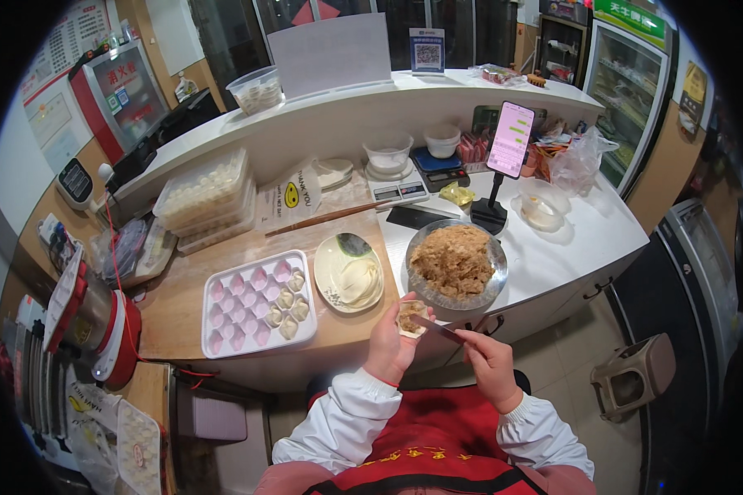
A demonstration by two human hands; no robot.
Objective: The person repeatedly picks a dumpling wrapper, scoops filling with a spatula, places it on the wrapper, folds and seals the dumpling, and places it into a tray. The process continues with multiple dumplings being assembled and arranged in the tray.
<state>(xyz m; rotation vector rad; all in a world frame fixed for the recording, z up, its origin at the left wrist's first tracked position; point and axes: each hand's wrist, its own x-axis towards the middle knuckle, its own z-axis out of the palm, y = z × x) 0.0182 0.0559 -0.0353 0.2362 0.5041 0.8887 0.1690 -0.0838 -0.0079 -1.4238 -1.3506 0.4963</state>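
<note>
My left hand [393, 340] holds a round dough wrapper [412, 318] with brown filling on it. My right hand [488, 365] grips a flat, narrow spreader [441, 331], whose tip touches the filling. Just beyond my hands, a metal bowl [500, 281] holds a mound of minced filling [452, 260]. Left of it, stacked dough wrappers [360, 281] lie on a patterned plate [327, 266]. Further left, a white compartment tray [209, 315] has several folded dumplings [286, 299] in its right-hand compartments; its other compartments show pink bottoms.
Stacked dumpling boxes [204, 192], a wooden rolling pin [322, 219] and kitchen scales [399, 192] stand or lie farther back. A phone [511, 139] is on a stand beyond the bowl. At right are a plastic tub [540, 207] and a stool [634, 374]; a red machine [124, 340] is at left.
</note>
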